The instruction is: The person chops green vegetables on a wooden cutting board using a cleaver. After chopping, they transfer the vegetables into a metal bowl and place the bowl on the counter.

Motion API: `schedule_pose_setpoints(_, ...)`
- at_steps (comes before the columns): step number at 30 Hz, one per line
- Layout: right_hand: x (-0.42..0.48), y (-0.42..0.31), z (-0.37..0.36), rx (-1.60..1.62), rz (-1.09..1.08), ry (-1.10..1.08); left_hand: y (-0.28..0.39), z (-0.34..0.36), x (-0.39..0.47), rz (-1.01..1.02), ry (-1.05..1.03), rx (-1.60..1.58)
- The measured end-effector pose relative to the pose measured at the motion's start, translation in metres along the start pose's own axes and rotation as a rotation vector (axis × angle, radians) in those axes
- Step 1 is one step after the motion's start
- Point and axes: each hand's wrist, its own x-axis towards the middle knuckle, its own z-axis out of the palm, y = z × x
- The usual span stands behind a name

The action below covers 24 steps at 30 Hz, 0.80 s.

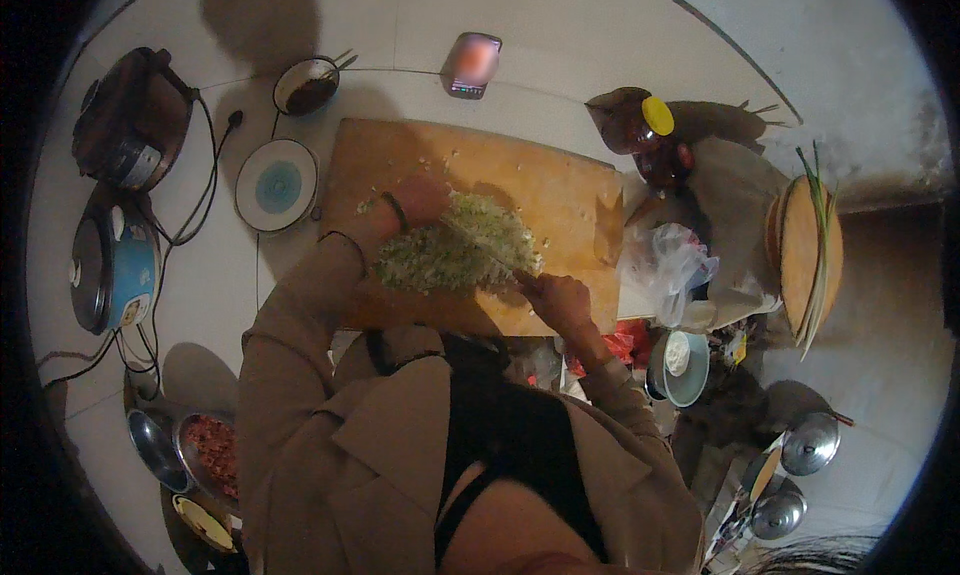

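Chopped pale-green vegetable lies heaped on a wooden cutting board. My right hand grips the handle of a kitchen knife, whose blade runs up and left through the heap and is partly hard to make out. At the heap's upper left edge is my left hand, with a dark band on its wrist; its fingers are blurred, and whether they hold or press anything does not show. Small bits are scattered over the board.
Left of the board are a plate, a bowl with dark contents and two cookers with cords. A phone lies beyond. To the right are a yellow-lidded jar, a plastic bag and scallions. Ground meat sits lower left.
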Motion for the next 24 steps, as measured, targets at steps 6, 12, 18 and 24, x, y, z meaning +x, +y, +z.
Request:
schedule_pose_setpoints(6, 0.005, 0.022, 0.013, 0.04, -0.005, 0.071, 0.015, -0.029, 0.021, 0.045, -0.051, 0.067)
schedule_pose_setpoints(12, -0.001, 0.058, -0.002, 0.046, 0.216, 0.259, 0.031, -0.054, 0.098, 0.266, -0.103, 0.156)
schedule_pose_setpoints(18, 0.006, 0.07, 0.037, 0.114, 0.363, 0.213, 0.038, -0.016, 0.119, 0.194, -0.11, 0.096)
schedule_pose_setpoints(24, 0.001, 0.03, 0.013, 0.189, 0.055, 0.116, 0.011, -0.041, 0.051, 0.159, -0.226, 0.035)
